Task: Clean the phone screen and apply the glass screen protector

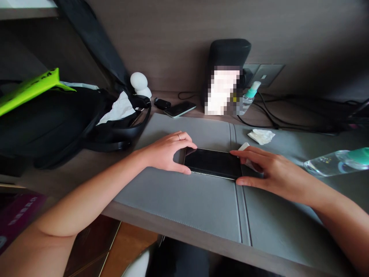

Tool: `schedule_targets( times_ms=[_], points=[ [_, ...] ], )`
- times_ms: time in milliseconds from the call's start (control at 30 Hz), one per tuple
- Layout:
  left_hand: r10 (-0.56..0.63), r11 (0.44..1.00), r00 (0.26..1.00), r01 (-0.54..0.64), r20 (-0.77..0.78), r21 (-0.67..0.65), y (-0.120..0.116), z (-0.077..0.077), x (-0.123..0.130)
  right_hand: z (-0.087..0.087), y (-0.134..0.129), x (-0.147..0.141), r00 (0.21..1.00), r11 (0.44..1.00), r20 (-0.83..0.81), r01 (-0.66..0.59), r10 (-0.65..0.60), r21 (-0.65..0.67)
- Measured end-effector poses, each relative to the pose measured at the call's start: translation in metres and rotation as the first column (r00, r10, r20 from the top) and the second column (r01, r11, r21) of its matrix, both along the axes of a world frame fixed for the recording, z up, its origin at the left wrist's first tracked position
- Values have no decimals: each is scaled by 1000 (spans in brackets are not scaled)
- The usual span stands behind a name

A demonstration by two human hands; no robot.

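Note:
A black smartphone (213,163) lies flat, screen up, on a grey desk mat (178,196). My left hand (168,152) grips its left end between thumb and fingers; a ring shows on one finger. My right hand (271,173) holds the phone's right end, thumb at the near corner and fingers on the far edge. A small white piece (243,146), perhaps a wipe, pokes out beneath my right fingers.
A black bag (57,123) with a neon green item (29,91) fills the left. A second phone (180,109), a dark speaker (229,57), a small spray bottle (248,98), cables, a crumpled tissue (261,136) and a lying clear bottle (337,161) sit behind and right.

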State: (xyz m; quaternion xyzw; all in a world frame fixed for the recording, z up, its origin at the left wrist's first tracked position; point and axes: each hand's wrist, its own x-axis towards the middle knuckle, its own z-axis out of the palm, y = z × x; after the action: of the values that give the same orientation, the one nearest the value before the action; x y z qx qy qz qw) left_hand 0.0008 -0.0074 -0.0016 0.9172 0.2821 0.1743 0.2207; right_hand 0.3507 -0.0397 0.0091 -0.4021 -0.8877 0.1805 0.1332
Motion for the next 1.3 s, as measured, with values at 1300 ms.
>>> schedule_targets(
  times_ms=[1300],
  points=[
    [60,998,996,-59,-61,28,-6,-4,2,19,-17,-5,984,986,-171,-15,44,166]
  ],
)
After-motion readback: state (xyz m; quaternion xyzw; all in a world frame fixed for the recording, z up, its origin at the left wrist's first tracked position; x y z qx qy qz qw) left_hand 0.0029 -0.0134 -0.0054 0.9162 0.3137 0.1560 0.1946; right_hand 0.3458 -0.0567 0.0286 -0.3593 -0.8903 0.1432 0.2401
